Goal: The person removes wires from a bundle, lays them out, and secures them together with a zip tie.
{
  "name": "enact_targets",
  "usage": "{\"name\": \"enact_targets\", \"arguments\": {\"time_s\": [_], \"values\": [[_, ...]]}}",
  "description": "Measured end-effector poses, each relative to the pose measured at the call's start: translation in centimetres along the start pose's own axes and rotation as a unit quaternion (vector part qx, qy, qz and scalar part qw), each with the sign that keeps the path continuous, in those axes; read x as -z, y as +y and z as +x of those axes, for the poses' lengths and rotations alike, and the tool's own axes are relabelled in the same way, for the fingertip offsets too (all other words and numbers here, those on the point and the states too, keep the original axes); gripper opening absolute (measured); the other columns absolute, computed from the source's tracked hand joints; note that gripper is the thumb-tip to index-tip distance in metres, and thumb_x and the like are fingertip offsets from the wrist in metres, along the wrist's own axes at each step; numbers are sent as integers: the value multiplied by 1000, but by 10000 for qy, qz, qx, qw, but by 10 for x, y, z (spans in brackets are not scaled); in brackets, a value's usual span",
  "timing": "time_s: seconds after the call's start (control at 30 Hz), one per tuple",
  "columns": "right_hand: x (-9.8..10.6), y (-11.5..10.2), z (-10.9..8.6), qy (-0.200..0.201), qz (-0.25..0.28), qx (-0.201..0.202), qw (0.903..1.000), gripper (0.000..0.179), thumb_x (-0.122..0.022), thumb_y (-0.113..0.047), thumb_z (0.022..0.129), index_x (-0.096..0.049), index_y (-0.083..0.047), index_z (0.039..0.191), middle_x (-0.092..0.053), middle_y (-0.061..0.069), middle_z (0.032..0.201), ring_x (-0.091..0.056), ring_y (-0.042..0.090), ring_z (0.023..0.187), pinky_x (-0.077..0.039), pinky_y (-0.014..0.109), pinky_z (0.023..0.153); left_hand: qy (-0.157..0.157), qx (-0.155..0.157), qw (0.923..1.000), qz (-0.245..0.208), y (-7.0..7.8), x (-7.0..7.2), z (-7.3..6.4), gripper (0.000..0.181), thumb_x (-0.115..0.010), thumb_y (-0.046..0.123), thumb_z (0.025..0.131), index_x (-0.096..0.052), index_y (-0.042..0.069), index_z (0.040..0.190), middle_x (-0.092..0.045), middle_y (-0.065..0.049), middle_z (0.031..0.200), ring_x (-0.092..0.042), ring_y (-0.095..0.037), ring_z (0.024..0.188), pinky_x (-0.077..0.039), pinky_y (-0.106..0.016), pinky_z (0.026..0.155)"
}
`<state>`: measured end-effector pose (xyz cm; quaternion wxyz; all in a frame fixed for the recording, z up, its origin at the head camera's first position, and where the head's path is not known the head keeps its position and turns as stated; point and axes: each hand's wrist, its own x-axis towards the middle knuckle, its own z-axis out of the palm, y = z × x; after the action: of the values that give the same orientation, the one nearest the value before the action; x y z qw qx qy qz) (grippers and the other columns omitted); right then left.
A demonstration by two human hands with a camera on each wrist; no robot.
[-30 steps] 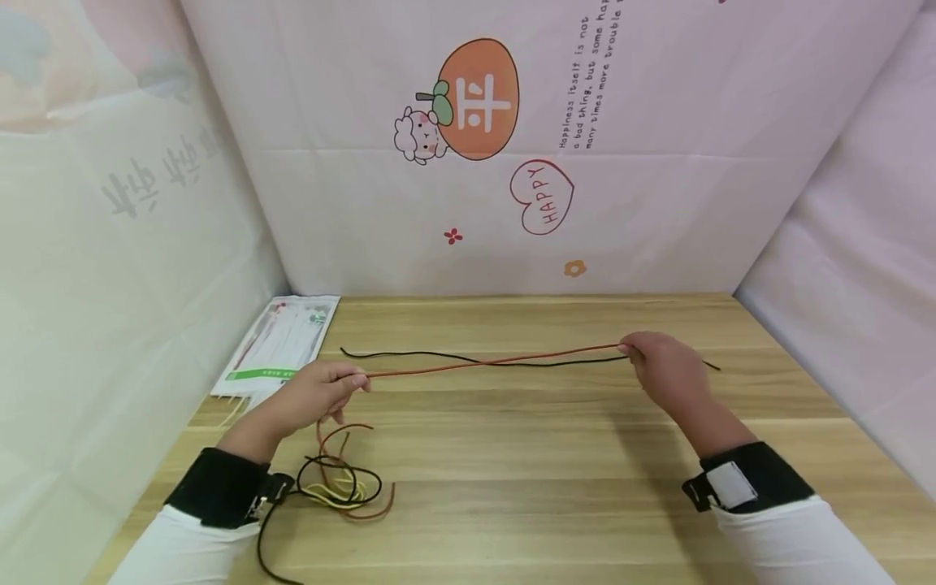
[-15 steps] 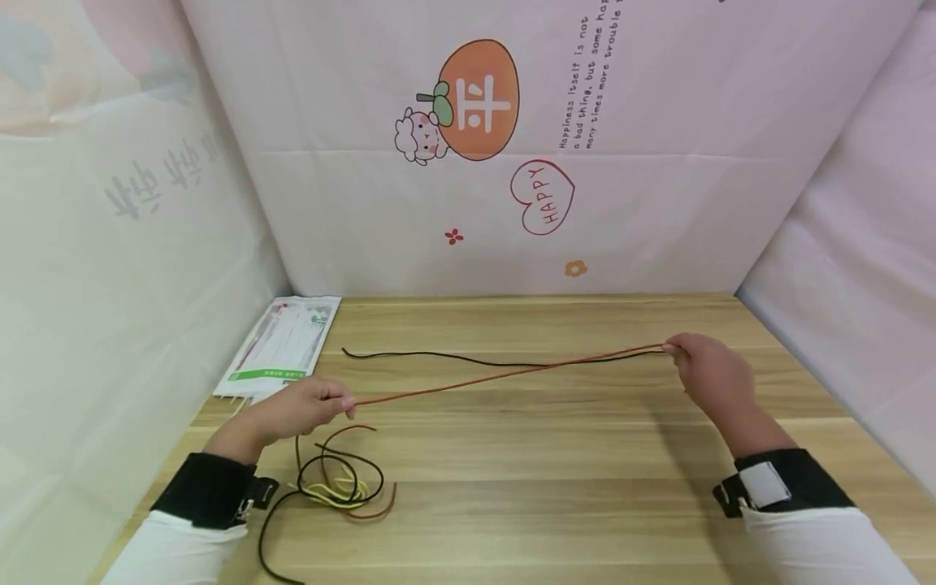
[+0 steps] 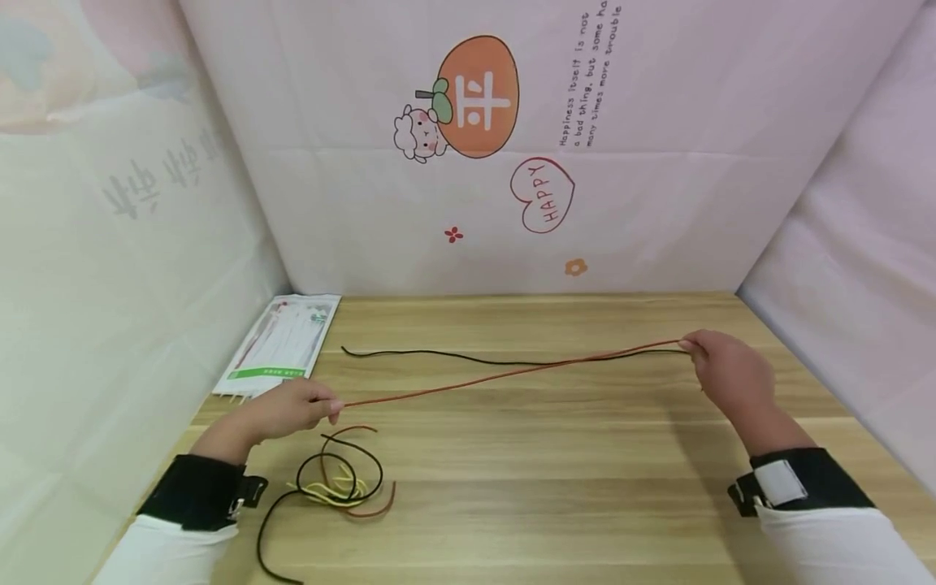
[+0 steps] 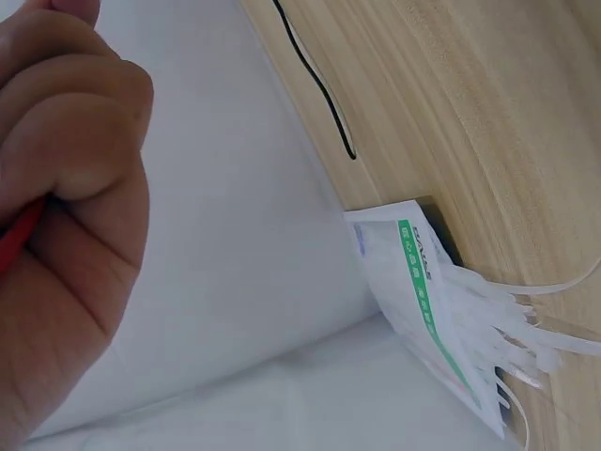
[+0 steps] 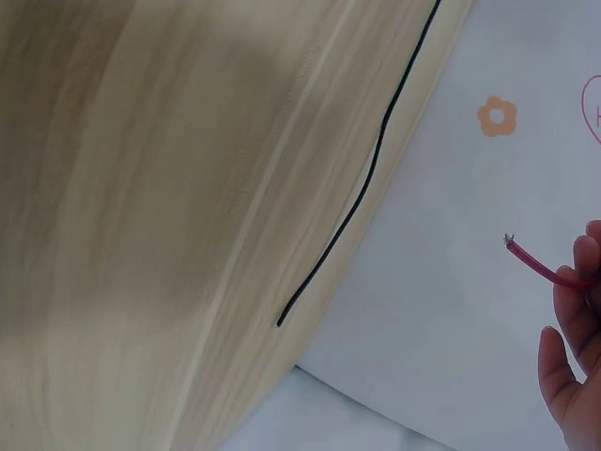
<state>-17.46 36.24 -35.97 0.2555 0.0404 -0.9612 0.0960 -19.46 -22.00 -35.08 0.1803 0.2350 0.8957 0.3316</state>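
Observation:
A thin red cord (image 3: 475, 382) is stretched between my two hands in the head view, sloping up to the right. My left hand (image 3: 288, 408) pinches its left end between thumb and fingers. At the right, my right hand (image 3: 731, 374) pinches the other end. The right wrist view shows a short frayed tip of the red cord (image 5: 533, 261) sticking out past the fingers. Inside my curled left fingers, the left wrist view shows a bit of the red cord (image 4: 21, 235). Behind it, a black cord (image 3: 424, 352) lies lengthwise on the table; my right hand hides its right part.
Near the left forearm lies a loose tangle of black cord (image 3: 259, 536), yellow cord (image 3: 336, 491) and red cord (image 3: 392, 496). A white packet (image 3: 281, 333) with a green stripe rests at the table's back left corner, white strips poking out. Printed white cloth (image 3: 366, 219) encloses the wooden table.
My hands have moved apart, the right one to the right and the left one left and nearer. The red cord's loose tail has drawn out of the tangle, and the stretched length is longer.

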Motion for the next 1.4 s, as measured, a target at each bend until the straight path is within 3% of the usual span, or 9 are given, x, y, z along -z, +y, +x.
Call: {"name": "enact_targets", "arguments": {"time_s": [0.23, 0.37, 0.53, 0.7, 0.83, 0.97, 1.17, 1.4], "values": [[5, 4, 7, 1, -15, -40, 10000, 18, -62, -12, 94, -68, 3, 101, -67, 26, 91, -59, 38, 61, -38, 41, 41, 286, 15, 9994, 212, 1, 6, 4, 22, -51, 17, 101, -63, 7, 85, -37, 5, 55, -33, -10, 48, -32, -28, 49], [5, 13, 10, -53, 57, -78, 9999, 18, -62, -12, 94, -67, 4, 102, -66, 28, 93, -61, 44, 70, -43, 50, 49, 513, 23, 9981, 327, 2, 9, 10, 21, -49, 15, 101, -63, 5, 90, -39, 3, 56, -34, -13, 50, -35, -31, 54], [1, 21, 16, -385, 86, 216, 9990, 16, -59, 0, 92, -67, 6, 106, -64, 30, 100, -60, 49, 88, -48, 56, 64, 1024, 132, 9925, 646, 6, 10, 23, 18, -45, 11, 103, -59, 2, 96, -43, 0, 60, -37, -16, 52, -35, -33, 58], [-3, 25, 21, -881, 66, 471, 9950, 24, -55, 7, 90, -64, 6, 112, -63, 30, 105, -59, 49, 93, -49, 54, 66, 1457, 323, 9819, 1166, 7, 10, 36, 14, -44, 9, 103, -54, 3, 94, -48, -5, 69, -41, -18, 59, -36, -34, 59], [-11, 30, 20, -1082, 0, 282, 9937, 22, -54, -1, 95, -62, -1, 115, -66, 27, 103, -61, 37, 70, -44, 42, 49, 1759, 113, 9707, 1634, 4, 9, 50, 11, -56, 3, 96, -62, -2, 89, -57, -11, 79, -51, -23, 69, -43, -40, 66], [-23, 36, 18, -1008, -67, 156, 9948, 17, -54, -6, 96, -63, -5, 111, -67, 24, 97, -60, 33, 65, -40, 39, 45, 2058, 98, 9552, 2127, 0, 7, 66, 9, -64, 2, 90, -70, -2, 85, -64, -14, 82, -60, -29, 79, -49, -45, 73], [-35, 41, 23, -919, 54, 61, 9957, 12, -57, -6, 94, -67, -2, 102, -67, 24, 96, -62, 44, 87, -48, 53, 64, 1853, 812, 9437, 2617, -3, 2, 90, 10, -62, 5, 92, -71, 5, 90, -68, -11, 91, -63, -30, 88, -51, -44, 74], [-45, 46, 31, -1259, -16, -114, 9920, 12, -58, -4, 92, -69, -4, 97, -64, 21, 92, -58, 41, 90, -47, 53, 67, 1506, 958, 9269, 3302, -9, -4, 115, 8, -62, 5, 91, -69, 7, 87, -68, -12, 93, -63, -31, 90, -52, -44, 72]]}}
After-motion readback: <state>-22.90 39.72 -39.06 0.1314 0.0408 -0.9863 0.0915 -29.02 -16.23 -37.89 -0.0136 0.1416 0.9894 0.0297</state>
